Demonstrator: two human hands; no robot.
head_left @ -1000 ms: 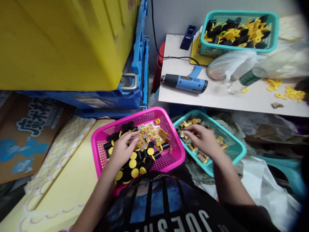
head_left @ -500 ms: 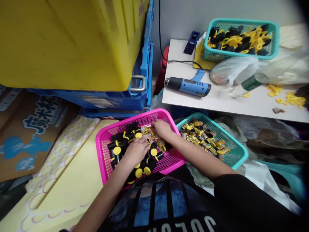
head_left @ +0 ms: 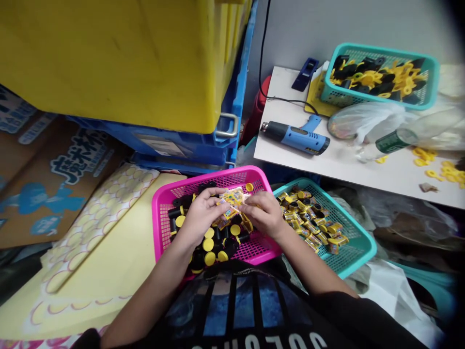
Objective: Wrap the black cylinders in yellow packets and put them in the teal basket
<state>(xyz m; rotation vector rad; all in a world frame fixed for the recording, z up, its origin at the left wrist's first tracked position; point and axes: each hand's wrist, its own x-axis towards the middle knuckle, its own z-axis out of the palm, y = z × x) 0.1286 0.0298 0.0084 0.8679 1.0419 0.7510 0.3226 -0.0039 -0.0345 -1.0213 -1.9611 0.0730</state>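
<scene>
L hand [head_left: 201, 215] & R hand [head_left: 263, 213] half-closed, fingertips pinching yellow pkts [head_left: 232, 201] over pink basket [head_left: 218, 173] of blk/yellow caps [head_left: 209, 258], teal basket [head_left: 345, 216] just to R

A grey wall [head_left: 301, 34] rises behind a white tabletop [head_left: 366, 174], and a black cable [head_left: 262, 53] runs down the wall to the table. On the left, a yellow plastic crate [head_left: 109, 58] sits on a blue plastic crate [head_left: 174, 143] with a metal handle [head_left: 227, 125]. Below them lie a cardboard carton [head_left: 61, 179] printed in blue and a pale yellow scalloped board [head_left: 98, 276]. Low on the right are a teal plastic piece [head_left: 432, 286] and white plastic sheeting [head_left: 399, 300]. The light is soft and even.
</scene>
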